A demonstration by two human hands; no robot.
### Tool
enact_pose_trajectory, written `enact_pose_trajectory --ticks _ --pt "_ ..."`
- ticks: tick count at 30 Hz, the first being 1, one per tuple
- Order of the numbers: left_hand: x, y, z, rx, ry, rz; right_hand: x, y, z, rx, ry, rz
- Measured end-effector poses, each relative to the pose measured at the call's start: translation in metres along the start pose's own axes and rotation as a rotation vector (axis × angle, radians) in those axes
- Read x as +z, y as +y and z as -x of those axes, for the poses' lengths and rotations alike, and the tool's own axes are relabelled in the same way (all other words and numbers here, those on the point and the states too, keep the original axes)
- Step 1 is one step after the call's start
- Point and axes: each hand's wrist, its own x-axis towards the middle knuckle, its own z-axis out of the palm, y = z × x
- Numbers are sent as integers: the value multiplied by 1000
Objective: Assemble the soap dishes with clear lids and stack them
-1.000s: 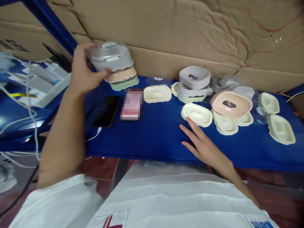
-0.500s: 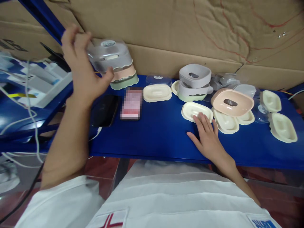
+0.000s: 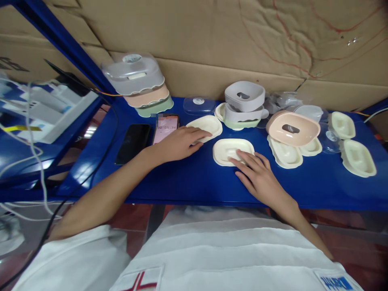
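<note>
My left hand [image 3: 182,142] rests its stretched fingers on a cream oval plastic base [image 3: 210,124], which lies slightly turned on the blue table. Nearer to me, my right hand [image 3: 257,171] lays spread fingertips on the right part of a second cream base [image 3: 222,149]. Neither hand is wrapped around its piece. Behind my left hand is a phone [image 3: 166,126] with a lit pink screen, partly covered by that hand. Beyond the bases lie a clear lid [image 3: 199,106] and a stack topped by a grey tray [image 3: 244,97] with a slot.
At the back left stands a stack of soap-box-like cases [image 3: 136,76] in grey, peach and green. A black phone [image 3: 133,143] lies beside my left forearm. To the right are a peach tray [image 3: 294,127] over cream bases [image 3: 286,153], and more cream bases [image 3: 359,157].
My left hand has come down from the stacked cases to the left cream base, which is now turned. My right hand and its cream base have shifted left and toward me.
</note>
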Motion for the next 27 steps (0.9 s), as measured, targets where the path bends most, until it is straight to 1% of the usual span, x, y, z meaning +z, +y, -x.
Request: enact_pose_trajectory --ticks 2,5,9,13,15,17,19,20,23,25,27 --pt "1 8 1 38 -13 44 0 0 0 -7 16 -16" --pt "3 16 2 39 -15 45 -1 -1 0 -22 37 -26" --pt "3 17 3 22 -7 32 -1 0 1 -32 72 -5" --pt "-2 16 7 29 -23 39 0 1 1 -28 93 1" --pt "-6 16 7 -10 -5 55 0 1 1 -29 105 6" --pt "-10 19 3 -75 44 43 0 1 0 -36 121 11" --pt "-14 21 -9 -111 105 1 0 0 0 -43 131 13" --pt "-16 22 -19 -106 137 -27 0 0 0 -45 133 16" --pt "-20 18 -62 -49 216 -111 -1 -1 0 -45 129 22" --pt "-21 10 -96 -28 221 -144 -1 -2 -1 -39 129 18" --pt "-22 0 -126 -41 190 -154 -2 -2 -1 -34 130 10"
